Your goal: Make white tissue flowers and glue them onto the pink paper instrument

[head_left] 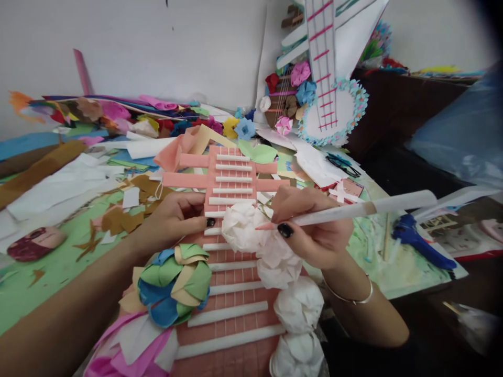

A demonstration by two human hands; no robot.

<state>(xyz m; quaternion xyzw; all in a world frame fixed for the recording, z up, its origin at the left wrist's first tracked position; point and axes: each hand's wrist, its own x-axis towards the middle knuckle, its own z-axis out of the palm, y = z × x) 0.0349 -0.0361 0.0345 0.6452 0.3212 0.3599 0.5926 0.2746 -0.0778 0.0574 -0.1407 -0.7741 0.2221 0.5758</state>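
Observation:
A pink paper guitar (231, 269) lies in front of me, with white paper strips across its neck and thin strings running along it. My left hand (178, 217) grips the neck's left edge, the thumb on top and the fingers partly hidden. Between the thumb and fingers of my right hand (314, 225) is a white marker (353, 209). Its pinkish tip meets a white paper flower (241, 225) on the neck. More white paper flowers (301, 303) line the right side. On the left side sit a green and blue paper flower (176, 283) and a pink and white one (135, 348).
A blue glue gun (422, 243) lies at the right table edge. Brown paper scraps (121, 214) and a maroon-and-pink object (35, 243) are on the left. Behind stand colourful paper flowers (245, 128) and a white paper guitar (324, 112). Scissors (343, 165) rest at back right.

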